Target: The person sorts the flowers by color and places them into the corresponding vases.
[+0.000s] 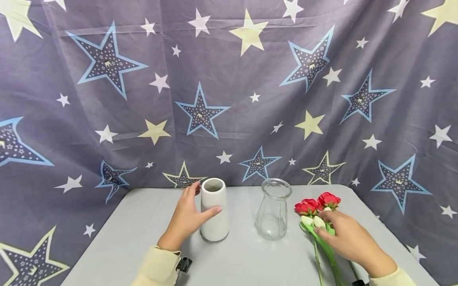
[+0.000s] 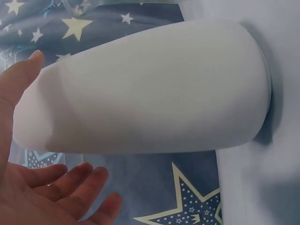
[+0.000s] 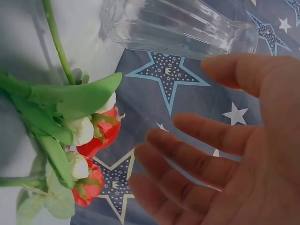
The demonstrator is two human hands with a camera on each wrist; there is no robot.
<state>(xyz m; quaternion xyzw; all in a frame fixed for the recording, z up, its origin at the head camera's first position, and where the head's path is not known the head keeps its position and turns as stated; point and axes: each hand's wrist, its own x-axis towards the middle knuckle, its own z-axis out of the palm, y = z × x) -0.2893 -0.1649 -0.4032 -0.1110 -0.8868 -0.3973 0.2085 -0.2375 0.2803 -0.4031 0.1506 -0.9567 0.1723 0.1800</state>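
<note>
A white vase (image 1: 214, 214) stands upright at the middle of the table. My left hand (image 1: 191, 214) is at its left side, the thumb in front of it and the fingers spread near its rim. In the left wrist view a gap shows between the fingers (image 2: 89, 187) and the white wall. To the right, my right hand (image 1: 348, 238) hovers over a bunch of flowers with its fingers apart, holding nothing. Two red flowers (image 1: 307, 207) and white tulip buds (image 1: 319, 222) lie there on green stems and leaves (image 3: 70, 96).
A clear glass vase (image 1: 272, 210) stands upright between the white vase and the flowers. The grey table (image 1: 243, 262) ends at the back against a hanging cloth (image 1: 222, 59) printed with stars.
</note>
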